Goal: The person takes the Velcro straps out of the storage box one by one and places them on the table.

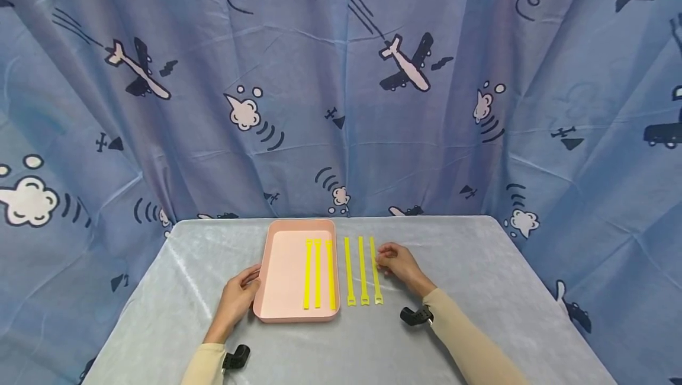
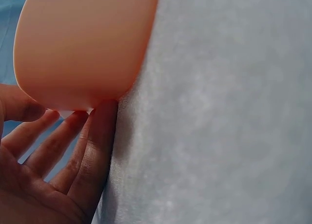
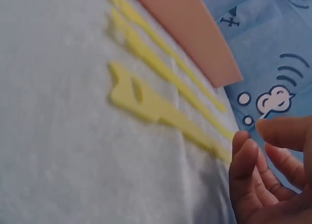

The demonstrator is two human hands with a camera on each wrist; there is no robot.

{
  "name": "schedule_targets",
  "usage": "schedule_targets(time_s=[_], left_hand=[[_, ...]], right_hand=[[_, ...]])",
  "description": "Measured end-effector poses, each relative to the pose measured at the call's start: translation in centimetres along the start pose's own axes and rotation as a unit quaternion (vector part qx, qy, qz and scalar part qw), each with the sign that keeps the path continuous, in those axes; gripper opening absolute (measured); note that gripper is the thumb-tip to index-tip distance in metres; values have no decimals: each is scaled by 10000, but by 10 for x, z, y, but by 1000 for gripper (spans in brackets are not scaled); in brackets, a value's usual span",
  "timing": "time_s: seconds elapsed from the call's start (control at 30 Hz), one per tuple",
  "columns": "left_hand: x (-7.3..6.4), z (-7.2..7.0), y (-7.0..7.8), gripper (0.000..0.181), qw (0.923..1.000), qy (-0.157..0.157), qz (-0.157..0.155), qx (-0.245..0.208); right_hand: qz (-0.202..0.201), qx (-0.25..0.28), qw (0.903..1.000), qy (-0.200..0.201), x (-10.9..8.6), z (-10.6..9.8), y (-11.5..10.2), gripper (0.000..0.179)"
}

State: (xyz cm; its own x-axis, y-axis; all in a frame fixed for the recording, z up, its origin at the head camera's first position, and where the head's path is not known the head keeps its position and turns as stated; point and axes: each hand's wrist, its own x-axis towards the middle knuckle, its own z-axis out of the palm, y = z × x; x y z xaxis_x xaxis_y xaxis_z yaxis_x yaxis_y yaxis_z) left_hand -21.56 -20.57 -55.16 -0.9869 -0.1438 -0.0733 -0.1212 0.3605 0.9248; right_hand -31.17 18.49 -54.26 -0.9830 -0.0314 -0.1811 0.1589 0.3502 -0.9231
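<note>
At the left edge of a pink tray (image 1: 277,278), my left hand (image 1: 238,299) touches the outer wall. The left wrist view shows its extended fingers (image 2: 97,141) against the tray wall (image 2: 83,53), thumb beside the rim. Three yellow straps (image 1: 318,272) lie lengthwise in the tray's right half. Right of the tray, three more yellow straps (image 1: 363,272) lie side by side on the cloth, slotted heads toward me. My right hand (image 1: 401,266) is beside the upper part of the rightmost strap (image 3: 168,119), fingers loosely bent, with a gap between thumb and index finger.
A light grey cloth (image 1: 458,254) covers the table. Behind it hangs a blue patterned curtain (image 1: 298,160). A black wrist device (image 1: 236,357) sits on the left wrist, another black device (image 1: 417,315) on the right.
</note>
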Motion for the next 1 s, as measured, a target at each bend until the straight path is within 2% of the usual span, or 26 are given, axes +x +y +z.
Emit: schedule_targets(time_s=[0.37,0.5,0.73,1.0], left_hand=[[-1,2,-2,42,10000,43,-81,21],[0,3,-1,42,10000,40,-10,36],[1,3,-1,42,9999,70,116,104],[0,1,0,42,9999,71,109,102]], right_hand=[[-370,587,9970,-357,-15,6,-13,31],[-477,685,9957,-404,-19,8,-20,33],[-416,910,9946,-290,-25,9,-28,34],[-411,1296,9901,-353,-32,23,-36,33]])
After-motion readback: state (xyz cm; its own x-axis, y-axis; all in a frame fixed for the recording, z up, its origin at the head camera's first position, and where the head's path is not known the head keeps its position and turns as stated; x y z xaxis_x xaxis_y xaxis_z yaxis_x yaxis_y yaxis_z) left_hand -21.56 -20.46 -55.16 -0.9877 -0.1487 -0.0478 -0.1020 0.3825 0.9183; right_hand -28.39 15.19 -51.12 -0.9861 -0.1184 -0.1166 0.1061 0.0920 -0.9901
